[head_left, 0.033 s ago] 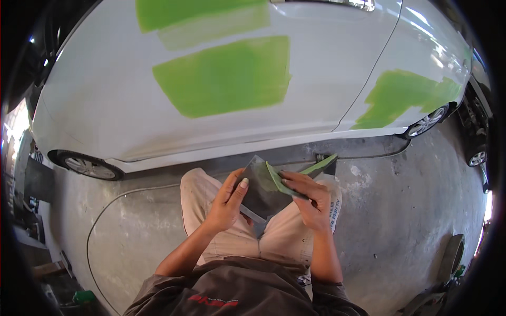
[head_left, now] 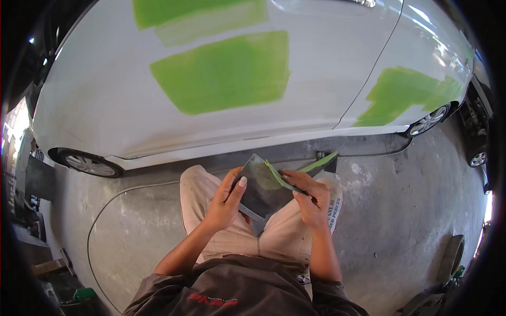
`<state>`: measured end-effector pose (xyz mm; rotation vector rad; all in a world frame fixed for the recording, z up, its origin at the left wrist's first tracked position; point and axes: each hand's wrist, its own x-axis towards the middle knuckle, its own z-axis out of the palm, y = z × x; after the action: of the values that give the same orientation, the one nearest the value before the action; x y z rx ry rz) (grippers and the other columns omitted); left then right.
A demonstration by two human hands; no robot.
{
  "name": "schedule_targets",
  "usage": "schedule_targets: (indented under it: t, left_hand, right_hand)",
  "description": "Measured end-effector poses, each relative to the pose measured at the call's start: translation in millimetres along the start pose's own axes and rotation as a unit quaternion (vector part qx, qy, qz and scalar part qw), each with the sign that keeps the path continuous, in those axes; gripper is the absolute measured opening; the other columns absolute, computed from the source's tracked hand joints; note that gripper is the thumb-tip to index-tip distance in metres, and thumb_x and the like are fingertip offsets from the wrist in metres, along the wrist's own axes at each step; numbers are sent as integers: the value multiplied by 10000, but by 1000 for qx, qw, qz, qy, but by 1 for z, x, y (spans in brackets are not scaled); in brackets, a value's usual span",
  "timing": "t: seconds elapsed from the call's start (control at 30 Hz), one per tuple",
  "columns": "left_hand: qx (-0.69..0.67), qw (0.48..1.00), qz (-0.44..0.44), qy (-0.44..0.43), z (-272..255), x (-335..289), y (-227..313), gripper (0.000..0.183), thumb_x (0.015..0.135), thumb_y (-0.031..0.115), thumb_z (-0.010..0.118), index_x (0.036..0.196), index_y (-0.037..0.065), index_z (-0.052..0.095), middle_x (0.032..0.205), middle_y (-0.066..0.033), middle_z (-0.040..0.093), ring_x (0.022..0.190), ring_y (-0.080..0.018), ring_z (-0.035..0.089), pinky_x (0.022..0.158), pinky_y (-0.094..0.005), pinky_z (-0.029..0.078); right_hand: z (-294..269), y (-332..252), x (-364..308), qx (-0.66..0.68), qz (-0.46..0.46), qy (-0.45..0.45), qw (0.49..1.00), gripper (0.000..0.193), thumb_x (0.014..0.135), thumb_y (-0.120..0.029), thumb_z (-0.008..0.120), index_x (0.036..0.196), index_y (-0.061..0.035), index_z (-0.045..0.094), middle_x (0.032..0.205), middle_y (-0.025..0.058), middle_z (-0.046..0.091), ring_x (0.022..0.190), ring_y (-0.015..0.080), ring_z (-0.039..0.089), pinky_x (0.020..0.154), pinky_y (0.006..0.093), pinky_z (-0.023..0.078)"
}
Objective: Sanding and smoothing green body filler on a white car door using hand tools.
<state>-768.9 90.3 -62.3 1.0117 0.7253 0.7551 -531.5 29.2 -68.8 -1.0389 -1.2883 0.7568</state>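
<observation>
My left hand [head_left: 222,204] grips a dark, flat mixing board [head_left: 250,196] by its left edge, thumb on top, and holds it tilted above my lap. A pale green smear of filler [head_left: 270,179] lies on the board's upper right part. In my right hand [head_left: 311,200] is a filler spreader [head_left: 279,179], its edge coated green, held against or just over the board; contact is hard to make out. Behind that hand, a long green-coated strip [head_left: 320,164] slants up beside my right knee. What it rests on is partly hidden.
In front stands a white car [head_left: 321,79] with green filler patches [head_left: 226,73] on its door and another patch [head_left: 403,95] near the right wheel [head_left: 429,121]. A hose [head_left: 103,210] curves over the concrete floor [head_left: 379,221]. A tyre [head_left: 450,258] stands at lower right.
My right hand has turned the spreader slightly, so its face shows narrower and more of the green smear is visible. The left hand and board are almost unchanged.
</observation>
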Motion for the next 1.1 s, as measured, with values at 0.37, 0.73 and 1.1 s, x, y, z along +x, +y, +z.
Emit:
schedule_targets:
  t: [0.37, 0.73, 1.1]
  left_hand:
    - [-18, 996, 21, 84, 16, -5, 5, 454, 1143, 372, 501, 1506, 102, 475, 1206, -78, 667, 838, -177, 752, 450, -338, 589]
    - [40, 991, -116, 47, 27, 10, -21, 459, 1122, 331, 574, 1508, 101, 477, 1082, -46, 688, 675, -127, 704, 434, -301, 561]
    - [76, 997, 1, 32, 19, 23, -4, 404, 1150, 297, 507, 1481, 68, 468, 1047, -50, 628, 710, -112, 679, 485, -280, 568]
  right_hand:
    - [-37, 61, -7, -252, -35, -73, 964, 398, 808, -30, 627, 1172, 39, 773, 1148, 178, 775, 1072, 295, 718, 950, 391, 551]
    - [-60, 72, -13, 565, 357, 81, 739, 330, 1013, -159, 718, 1275, 30, 656, 1109, 117, 753, 951, 226, 759, 846, 361, 649]
    - [-10, 98, 0, 222, 526, 184, 800, 316, 911, -324, 834, 1057, -114, 649, 938, 4, 684, 783, 131, 649, 572, 285, 453]
